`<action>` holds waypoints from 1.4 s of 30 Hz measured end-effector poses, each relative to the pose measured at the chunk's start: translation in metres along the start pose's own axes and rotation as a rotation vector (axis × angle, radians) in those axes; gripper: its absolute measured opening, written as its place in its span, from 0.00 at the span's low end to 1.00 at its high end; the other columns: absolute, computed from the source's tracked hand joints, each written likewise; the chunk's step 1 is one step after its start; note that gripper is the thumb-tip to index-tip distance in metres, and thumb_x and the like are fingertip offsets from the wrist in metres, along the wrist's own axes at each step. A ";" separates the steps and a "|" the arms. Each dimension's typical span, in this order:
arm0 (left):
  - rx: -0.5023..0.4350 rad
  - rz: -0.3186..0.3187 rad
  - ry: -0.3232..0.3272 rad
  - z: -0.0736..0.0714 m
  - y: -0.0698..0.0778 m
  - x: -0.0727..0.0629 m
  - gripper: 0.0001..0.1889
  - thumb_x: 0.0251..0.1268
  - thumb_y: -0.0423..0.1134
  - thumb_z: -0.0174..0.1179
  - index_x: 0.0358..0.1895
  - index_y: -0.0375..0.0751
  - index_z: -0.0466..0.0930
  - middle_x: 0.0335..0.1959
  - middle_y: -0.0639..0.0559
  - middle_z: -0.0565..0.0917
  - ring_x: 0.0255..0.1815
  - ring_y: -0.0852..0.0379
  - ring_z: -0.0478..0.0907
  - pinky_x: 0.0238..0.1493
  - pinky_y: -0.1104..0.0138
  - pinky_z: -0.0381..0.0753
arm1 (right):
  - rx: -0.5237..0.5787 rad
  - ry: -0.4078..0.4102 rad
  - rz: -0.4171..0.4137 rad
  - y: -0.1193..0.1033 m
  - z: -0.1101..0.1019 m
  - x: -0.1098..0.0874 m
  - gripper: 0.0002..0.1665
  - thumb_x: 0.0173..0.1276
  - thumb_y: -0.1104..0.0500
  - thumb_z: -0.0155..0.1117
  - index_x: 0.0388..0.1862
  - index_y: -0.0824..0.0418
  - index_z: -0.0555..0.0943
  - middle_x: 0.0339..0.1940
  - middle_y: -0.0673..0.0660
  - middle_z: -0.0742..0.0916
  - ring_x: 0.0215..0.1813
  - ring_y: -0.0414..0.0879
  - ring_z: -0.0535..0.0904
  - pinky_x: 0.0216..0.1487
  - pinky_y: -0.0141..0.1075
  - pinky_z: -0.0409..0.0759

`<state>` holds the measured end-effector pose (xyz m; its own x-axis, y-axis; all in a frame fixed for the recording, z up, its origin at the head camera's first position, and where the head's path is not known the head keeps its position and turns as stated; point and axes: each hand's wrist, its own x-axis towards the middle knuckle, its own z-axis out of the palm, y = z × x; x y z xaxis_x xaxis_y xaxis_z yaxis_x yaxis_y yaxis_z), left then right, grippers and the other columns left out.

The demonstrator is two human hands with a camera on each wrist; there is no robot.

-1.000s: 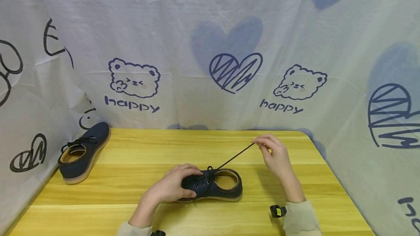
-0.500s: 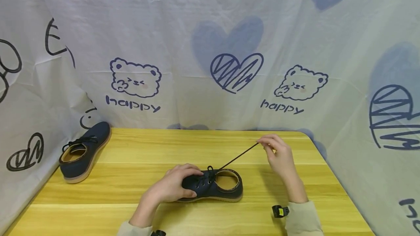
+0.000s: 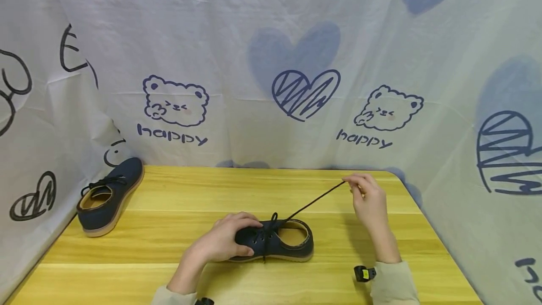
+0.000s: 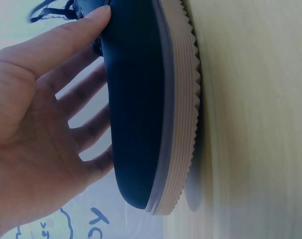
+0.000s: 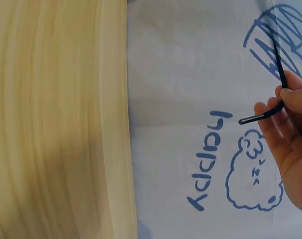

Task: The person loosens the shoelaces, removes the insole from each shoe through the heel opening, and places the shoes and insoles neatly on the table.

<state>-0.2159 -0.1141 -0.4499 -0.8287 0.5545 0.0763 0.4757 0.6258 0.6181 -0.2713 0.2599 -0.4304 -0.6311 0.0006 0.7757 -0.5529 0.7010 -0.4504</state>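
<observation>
The dark shoe (image 3: 277, 247) lies on the desk (image 3: 190, 192), its toe held by the left hand (image 3: 226, 236), with fingers curled over the far side and the thumb set against the near side. Just right of that hand, the tie (image 3: 269, 232) sits on the shoe. From it a lace (image 3: 315, 201) is stretched nearly straight to the right hand (image 3: 369, 199), by which its end is pinched between thumb and fingertips; only a short tip (image 5: 250, 120) is left sticking out past them.

With so little lace beyond the pinch, the end could be lost if a hard pull is met by a stuck tie. A small loop (image 3: 274, 216) stands up to the right of the left hand; if it is drawn into the tie and caught there, a tight knot may be formed. Another strand (image 3: 265, 251) is draped down the near side of the shoe, close to the left thumb, and could be pinned or tangled if the grip is shifted onto it.

Since the shoe is held only at the toe, its heel could be swung or lifted towards the right hand should the lace be tugged sharply. The second shoe (image 3: 113, 196), well to the left of both hands, seems unlikely to be disturbed.
</observation>
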 end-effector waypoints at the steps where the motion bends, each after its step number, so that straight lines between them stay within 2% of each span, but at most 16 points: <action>1: -0.002 -0.001 0.001 0.000 0.000 0.000 0.30 0.55 0.39 0.79 0.64 0.47 0.83 0.67 0.47 0.78 0.69 0.36 0.71 0.68 0.32 0.62 | 0.000 0.008 0.010 0.001 -0.001 0.000 0.13 0.67 0.80 0.64 0.38 0.67 0.89 0.41 0.61 0.87 0.43 0.55 0.86 0.46 0.11 0.71; 3: -0.001 0.000 0.005 0.000 0.000 0.000 0.30 0.55 0.38 0.79 0.64 0.46 0.83 0.67 0.48 0.79 0.69 0.37 0.71 0.68 0.32 0.62 | -0.014 -0.002 0.032 0.002 -0.003 0.001 0.13 0.67 0.79 0.64 0.38 0.66 0.89 0.41 0.62 0.88 0.44 0.56 0.86 0.45 0.14 0.73; 5: 0.000 0.000 0.009 0.000 0.001 0.000 0.30 0.54 0.37 0.79 0.64 0.47 0.83 0.67 0.49 0.79 0.69 0.37 0.72 0.68 0.32 0.63 | -0.043 -0.055 0.067 0.003 -0.004 0.001 0.12 0.69 0.78 0.64 0.39 0.65 0.90 0.42 0.61 0.88 0.45 0.56 0.86 0.44 0.22 0.79; 9: 0.025 0.019 0.013 0.000 0.002 0.000 0.29 0.56 0.35 0.78 0.63 0.48 0.83 0.66 0.50 0.79 0.67 0.38 0.73 0.66 0.32 0.65 | -0.085 -0.241 0.158 0.006 -0.006 -0.002 0.12 0.71 0.75 0.64 0.44 0.64 0.89 0.44 0.61 0.88 0.45 0.57 0.85 0.43 0.45 0.86; 11: 0.038 0.029 0.015 0.000 0.002 0.000 0.28 0.57 0.35 0.78 0.63 0.48 0.83 0.66 0.49 0.79 0.67 0.38 0.74 0.65 0.33 0.67 | -0.081 -0.330 0.187 0.007 -0.006 -0.003 0.12 0.71 0.75 0.63 0.46 0.66 0.89 0.45 0.63 0.87 0.46 0.58 0.84 0.45 0.51 0.86; 19: 0.045 0.037 0.019 0.000 0.001 -0.001 0.28 0.57 0.35 0.78 0.63 0.49 0.83 0.65 0.50 0.80 0.66 0.38 0.74 0.64 0.33 0.67 | -0.113 -0.564 0.250 0.010 -0.004 -0.009 0.13 0.70 0.75 0.63 0.50 0.67 0.87 0.40 0.59 0.87 0.44 0.57 0.84 0.47 0.52 0.84; 24: 0.042 0.029 0.012 0.000 0.001 -0.001 0.28 0.58 0.36 0.78 0.63 0.49 0.83 0.66 0.50 0.79 0.66 0.38 0.74 0.65 0.33 0.67 | -0.116 -0.658 0.302 0.011 0.000 -0.012 0.15 0.70 0.75 0.63 0.53 0.67 0.86 0.40 0.58 0.88 0.45 0.55 0.85 0.45 0.49 0.84; 29: 0.033 0.021 0.010 0.000 0.000 -0.001 0.28 0.58 0.35 0.78 0.63 0.49 0.83 0.66 0.50 0.79 0.67 0.38 0.73 0.65 0.32 0.66 | -0.109 -0.633 0.294 0.010 0.002 -0.012 0.14 0.73 0.71 0.63 0.55 0.67 0.86 0.47 0.62 0.88 0.48 0.58 0.85 0.48 0.52 0.84; 35: 0.037 0.027 0.015 0.001 0.000 0.000 0.28 0.57 0.35 0.78 0.63 0.49 0.83 0.66 0.49 0.79 0.66 0.38 0.74 0.65 0.32 0.67 | -0.021 -0.494 0.221 0.003 0.008 -0.010 0.13 0.76 0.65 0.64 0.56 0.66 0.85 0.54 0.64 0.86 0.51 0.58 0.85 0.52 0.52 0.85; 42: 0.033 0.028 0.017 0.001 0.000 0.000 0.28 0.58 0.35 0.77 0.63 0.48 0.83 0.66 0.49 0.79 0.66 0.38 0.74 0.65 0.33 0.67 | 0.136 -0.367 0.134 -0.017 0.020 -0.006 0.12 0.73 0.69 0.67 0.53 0.65 0.86 0.53 0.61 0.87 0.51 0.56 0.85 0.51 0.54 0.86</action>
<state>-0.2151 -0.1137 -0.4505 -0.8194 0.5631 0.1070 0.5084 0.6280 0.5892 -0.2686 0.2337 -0.4361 -0.8410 -0.1865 0.5079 -0.5039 0.6117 -0.6098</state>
